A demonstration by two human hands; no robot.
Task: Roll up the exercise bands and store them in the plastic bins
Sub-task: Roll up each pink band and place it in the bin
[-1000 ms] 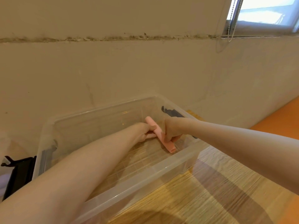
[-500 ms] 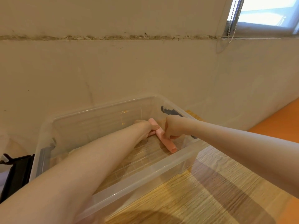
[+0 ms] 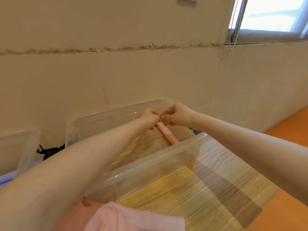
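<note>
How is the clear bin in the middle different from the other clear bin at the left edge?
The middle bin shows whole, while the left bin is cut off by the picture's edge. Both hands, left hand and right hand, reach into the middle bin; neither is at the left bin. A rolled pink band lies in the middle bin; no pink band shows in the left bin. Both are clear plastic and open on top.

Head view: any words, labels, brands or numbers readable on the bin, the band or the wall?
None readable.
Bin: no label visible.
Pink band: no print visible.
Wall: fixture at the top edge, cut off, no text legible.
</note>
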